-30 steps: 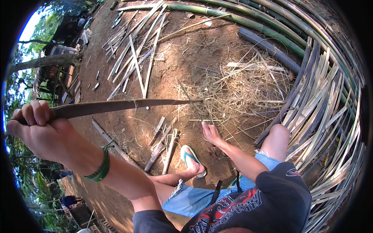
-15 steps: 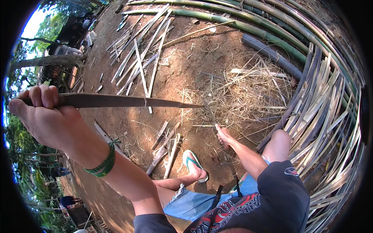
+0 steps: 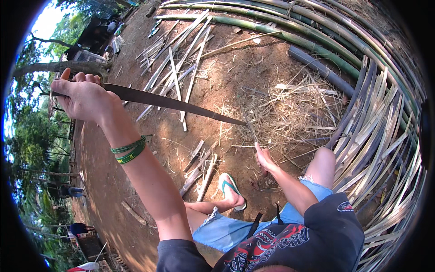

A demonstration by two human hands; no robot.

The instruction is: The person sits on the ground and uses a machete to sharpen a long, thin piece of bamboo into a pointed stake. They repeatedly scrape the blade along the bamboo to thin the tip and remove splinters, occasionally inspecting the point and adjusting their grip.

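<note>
A long, dark brown bamboo strip (image 3: 174, 102) runs across the view, and my left hand (image 3: 86, 97), raised at the far left, is closed around one end. The strip's far tip comes close to a thin-bladed knife (image 3: 251, 130) at the centre; whether they touch I cannot tell. My right hand (image 3: 264, 158) grips the knife's handle low by my knee, blade pointing away from me. Beneath the blade lies a heap of pale curled shavings (image 3: 290, 106) on the brown dirt.
Green bamboo poles (image 3: 253, 23) curve along the far side. A big stack of split strips (image 3: 376, 127) fills the right, beside a dark pole (image 3: 319, 69). Loose slats (image 3: 174, 68) lie at far left-centre; wood pieces (image 3: 199, 174) lie near my sandalled foot (image 3: 230, 188).
My left hand has moved right and slightly away from me, its fingers loosening a little, and the strip now slants down toward the knife. My right hand has barely moved.
</note>
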